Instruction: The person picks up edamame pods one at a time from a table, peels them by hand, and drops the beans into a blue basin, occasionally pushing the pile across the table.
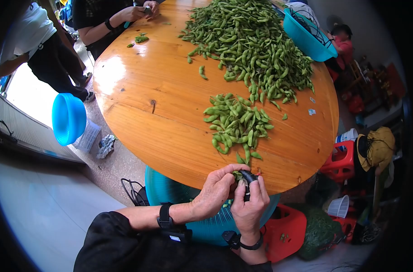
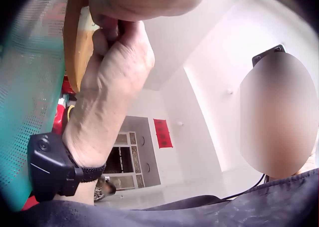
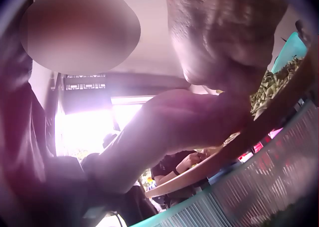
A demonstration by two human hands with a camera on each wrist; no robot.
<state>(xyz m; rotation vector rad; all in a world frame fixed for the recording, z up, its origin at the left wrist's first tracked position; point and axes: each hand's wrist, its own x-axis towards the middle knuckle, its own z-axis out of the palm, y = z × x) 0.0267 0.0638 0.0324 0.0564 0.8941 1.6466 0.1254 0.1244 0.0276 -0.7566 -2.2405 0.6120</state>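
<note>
Above the table's near edge the two hands meet. My left hand pinches a green pod between thumb and fingers. Curled round a small dark tool, my right hand holds it against the pod; the tool's exact shape is partly covered by fingers. The left wrist view shows the left hand at the top and the right hand below, touching. From the right wrist, the right hand is close up, with the left hand beneath; the grasp is hidden.
A small pile of pods lies on the wooden table, below a large heap and a blue basin. Under the hands stands a teal basket, with a red stool beside it. Another person's hands work across the table.
</note>
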